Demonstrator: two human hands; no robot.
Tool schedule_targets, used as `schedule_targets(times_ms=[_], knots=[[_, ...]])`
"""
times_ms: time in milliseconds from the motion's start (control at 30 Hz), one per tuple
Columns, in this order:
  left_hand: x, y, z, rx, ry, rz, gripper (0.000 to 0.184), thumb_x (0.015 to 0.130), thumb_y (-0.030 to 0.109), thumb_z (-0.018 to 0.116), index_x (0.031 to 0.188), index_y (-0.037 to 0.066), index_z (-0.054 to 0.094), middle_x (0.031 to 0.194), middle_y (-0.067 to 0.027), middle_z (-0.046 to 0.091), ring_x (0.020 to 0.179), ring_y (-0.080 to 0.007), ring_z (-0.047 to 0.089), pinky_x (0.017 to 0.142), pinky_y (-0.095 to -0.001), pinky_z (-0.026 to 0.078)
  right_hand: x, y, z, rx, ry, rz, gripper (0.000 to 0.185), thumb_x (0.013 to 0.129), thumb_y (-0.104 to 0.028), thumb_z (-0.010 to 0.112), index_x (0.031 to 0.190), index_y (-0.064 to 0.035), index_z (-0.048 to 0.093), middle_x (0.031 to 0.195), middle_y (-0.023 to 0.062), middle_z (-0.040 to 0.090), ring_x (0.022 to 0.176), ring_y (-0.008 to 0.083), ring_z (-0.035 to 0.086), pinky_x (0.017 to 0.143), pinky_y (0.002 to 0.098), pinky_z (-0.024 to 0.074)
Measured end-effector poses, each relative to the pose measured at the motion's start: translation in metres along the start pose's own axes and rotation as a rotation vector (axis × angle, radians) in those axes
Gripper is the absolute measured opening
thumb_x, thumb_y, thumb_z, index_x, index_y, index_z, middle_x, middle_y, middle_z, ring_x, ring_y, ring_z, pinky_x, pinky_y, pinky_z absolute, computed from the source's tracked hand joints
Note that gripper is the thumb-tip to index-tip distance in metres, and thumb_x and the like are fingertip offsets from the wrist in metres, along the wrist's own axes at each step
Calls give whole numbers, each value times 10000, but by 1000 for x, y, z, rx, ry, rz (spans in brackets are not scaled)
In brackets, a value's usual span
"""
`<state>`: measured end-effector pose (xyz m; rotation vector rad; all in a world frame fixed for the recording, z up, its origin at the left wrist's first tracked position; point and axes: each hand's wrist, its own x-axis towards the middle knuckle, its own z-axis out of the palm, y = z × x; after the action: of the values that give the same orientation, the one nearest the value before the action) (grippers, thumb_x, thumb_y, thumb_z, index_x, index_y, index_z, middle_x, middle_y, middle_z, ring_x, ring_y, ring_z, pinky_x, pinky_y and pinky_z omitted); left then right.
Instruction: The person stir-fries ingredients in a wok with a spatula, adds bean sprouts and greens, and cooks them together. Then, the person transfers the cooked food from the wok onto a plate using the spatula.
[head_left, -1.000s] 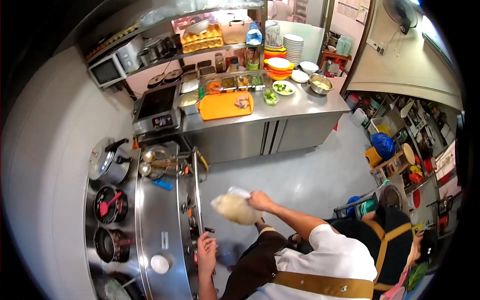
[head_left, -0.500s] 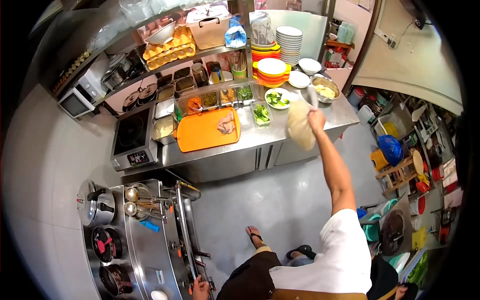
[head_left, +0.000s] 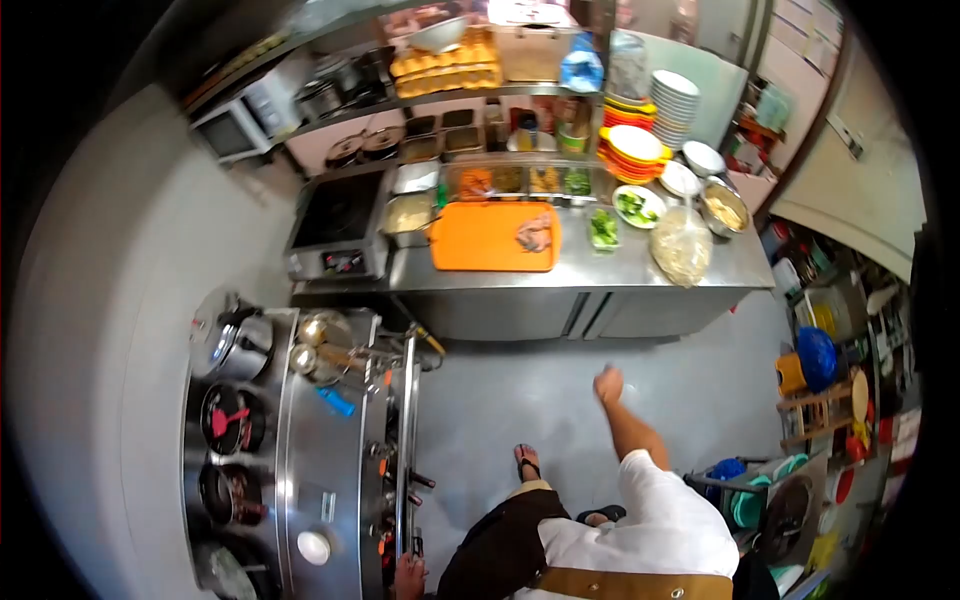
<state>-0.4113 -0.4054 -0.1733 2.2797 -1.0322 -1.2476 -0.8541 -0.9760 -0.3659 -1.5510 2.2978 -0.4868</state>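
A clear plastic bag of pale food (head_left: 682, 247) rests on the right part of the steel counter, beside a plate of green vegetables (head_left: 638, 206). My right hand (head_left: 607, 384) is over the floor in front of the counter, apart from the bag. Its fingers look curled, with nothing visible in them. At the bottom edge, my left hand (head_left: 410, 577) is at the front rail (head_left: 408, 440) of the stove, its fingers seeming to wrap it; the view cuts off part of this hand. An orange cutting board (head_left: 480, 238) on the counter carries raw meat (head_left: 534, 234).
A steel bowl of pale pieces (head_left: 725, 207) stands near the counter's right end, by stacked plates (head_left: 675, 97). An induction cooker (head_left: 342, 225) sits at the left. Pans and a pressure cooker (head_left: 235, 340) line the stove. Shelving with basins is at the right.
My right hand has let go of the plastic bag, which now lies on the counter, and has drawn back toward me. The view has shifted left. My left hand stays at the stove rail.
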Motion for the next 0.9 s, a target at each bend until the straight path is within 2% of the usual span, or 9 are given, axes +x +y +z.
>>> schedule_targets(times_ms=[33,133,200,300,367,433,567,700,900], knots=[[-6,-34,14,-214,49,-82,568,974,260,593,1461,61,380,1040,-170,638,810,-221,642,713,-366,556,-64,-3,20,6,-63,-121,227,746,-172,591,832,16,685,880,283,677,861,468,647,780,531,523],[-41,-61,44,-743,261,-225,446,956,140,612,1340,-15,448,954,-119,642,810,-166,635,695,-297,524,-230,-31,92,-13,-500,-438,257,804,-234,598,834,-14,728,899,270,693,867,454,669,769,521,540],[-64,-97,59,-663,350,-185,427,947,174,625,1316,7,489,965,-123,655,811,-172,637,736,-324,522,-337,-91,121,133,-915,-450,281,910,-221,609,1078,-30,726,848,133,735,733,231,714,626,378,573],[-110,-147,79,-547,533,-286,474,930,292,645,1341,81,537,1168,-208,678,1048,-350,672,901,-398,520,-465,-209,84,195,-1524,-652,292,943,-166,605,1192,-34,682,832,88,714,728,162,692,640,320,566],[-147,-151,79,-666,656,-356,496,935,335,644,1347,82,532,1153,-203,684,1067,-343,668,918,-421,517,-534,-277,68,119,-1571,-1014,293,954,-191,597,1177,-21,681,874,102,737,742,141,693,656,284,544],[-184,-164,73,-733,756,-482,479,932,333,642,1332,84,549,1123,-186,698,1040,-344,675,893,-426,521,-602,-329,64,322,-1706,-1068,299,953,-204,611,1171,-11,679,883,96,737,721,157,690,657,290,539],[-222,-212,104,-833,906,-672,448,922,318,631,1299,81,582,1015,-158,718,968,-329,688,874,-429,521,-742,-444,0,377,-1355,-1607,311,930,-215,637,1132,19,674,888,167,722,800,301,698,745,353,542],[-243,-225,100,-975,992,-676,451,915,329,633,1280,66,596,957,-149,722,903,-306,700,837,-413,530,-858,-525,45,347,-987,-1898,346,908,-166,612,1213,-2,607,1072,267,651,1021,433,635,883,489,511],[-233,-228,74,-1110,1186,-664,402,923,258,637,1262,45,596,855,-115,711,796,-232,698,748,-371,536,-965,-560,118,-250,-1103,-1964,475,900,-124,568,1344,-36,421,1253,324,535,1060,508,594,920,526,490]])
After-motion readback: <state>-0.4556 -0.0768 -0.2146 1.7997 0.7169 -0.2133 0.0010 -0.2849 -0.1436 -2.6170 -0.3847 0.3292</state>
